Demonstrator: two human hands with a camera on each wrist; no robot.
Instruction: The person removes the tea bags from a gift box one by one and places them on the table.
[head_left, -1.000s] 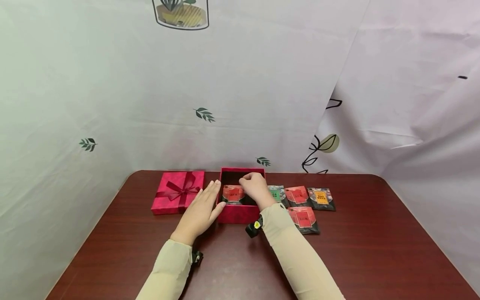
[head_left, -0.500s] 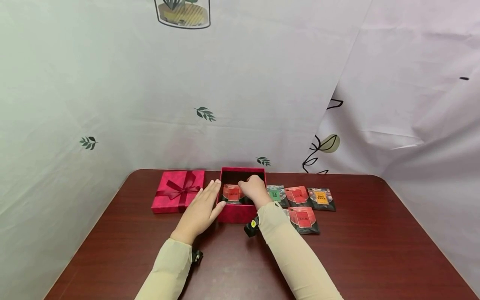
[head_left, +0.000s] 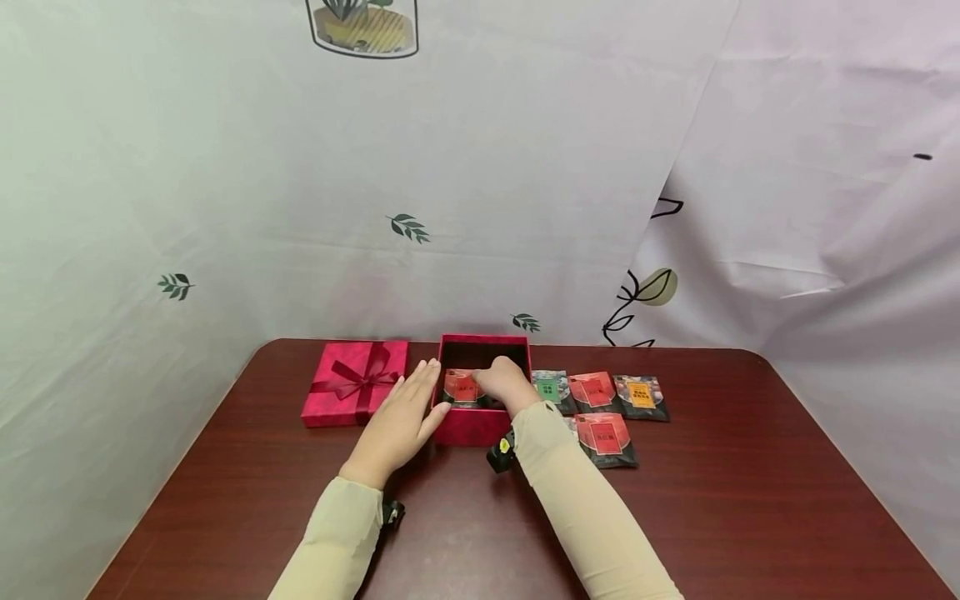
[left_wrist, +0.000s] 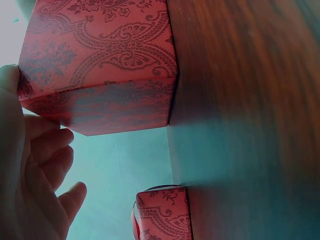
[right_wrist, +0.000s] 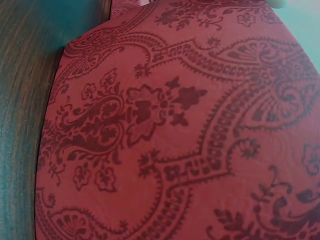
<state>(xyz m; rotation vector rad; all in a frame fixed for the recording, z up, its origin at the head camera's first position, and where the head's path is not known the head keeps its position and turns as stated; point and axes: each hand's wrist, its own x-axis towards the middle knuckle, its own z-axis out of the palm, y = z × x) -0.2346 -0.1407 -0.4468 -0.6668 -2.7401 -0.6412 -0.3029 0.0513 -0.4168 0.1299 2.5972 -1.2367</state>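
Note:
A deep red patterned gift box (head_left: 468, 429) stands lidless near the table's back edge. Inside, at its left, sits a small flat packet (head_left: 461, 389) with a red label. My left hand (head_left: 397, 421) lies along the box's left side with straight fingers; in the left wrist view its thumb meets a corner of the box (left_wrist: 120, 45). My right hand (head_left: 508, 383) reaches down into the right half of the box, its thumb beside the red-labelled packet. Its other fingertips are hidden, so I cannot tell what they hold. The patterned box wall (right_wrist: 165, 125) fills most of the right wrist view.
The red lid (head_left: 330, 408) with its ribbon bow lies left of the box. To the right lie packets: a green-labelled one (head_left: 552, 388), red-labelled ones (head_left: 594, 392) and an orange-labelled one (head_left: 642, 396). One is partly covered by the right sleeve (head_left: 585, 492). A pale printed cloth (head_left: 480, 167) hangs behind.
My right hand has sunk lower into the box and shifted slightly left, its thumb now closer to the red-labelled packet. My left hand has stayed where it was.

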